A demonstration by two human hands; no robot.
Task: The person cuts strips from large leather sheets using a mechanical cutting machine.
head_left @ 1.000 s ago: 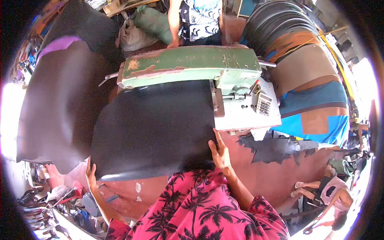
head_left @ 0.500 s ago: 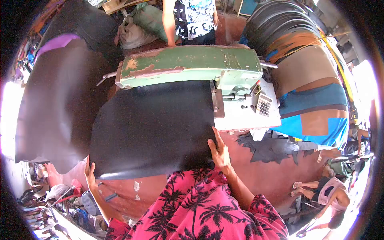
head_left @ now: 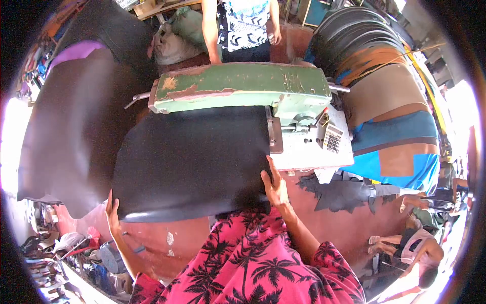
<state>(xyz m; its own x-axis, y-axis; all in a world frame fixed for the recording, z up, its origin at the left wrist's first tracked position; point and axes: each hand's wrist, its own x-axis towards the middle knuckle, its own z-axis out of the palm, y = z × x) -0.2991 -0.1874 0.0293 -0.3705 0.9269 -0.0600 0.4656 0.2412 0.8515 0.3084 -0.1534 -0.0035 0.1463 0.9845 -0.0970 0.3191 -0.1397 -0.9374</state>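
A large black leather-like sheet [head_left: 195,159] spreads out in front of me, its far edge passing under the chipped green machine [head_left: 243,90]. At its near left corner, my left hand [head_left: 113,213] holds the edge, thumb and fingers on either side. My right hand [head_left: 276,188] grips the right edge near the corner of the machine's white table [head_left: 309,158], with the forefinger stretched along the edge. Some of the fingers are hidden by the sheet. A metal plate [head_left: 275,134] lies beside the sheet's right edge.
A calculator [head_left: 332,138] rests on the white table. Dark hides [head_left: 76,131] hang at left; stacked sheets [head_left: 390,96] stand at right. Black scraps [head_left: 336,191] lie below. One person [head_left: 245,30] stands behind the machine; another [head_left: 417,248] sits at lower right.
The view has shifted slightly, so the machine sits a little lower in it. Both hands keep their places on the sheet's edges. The person behind the machine has moved a hand slightly.
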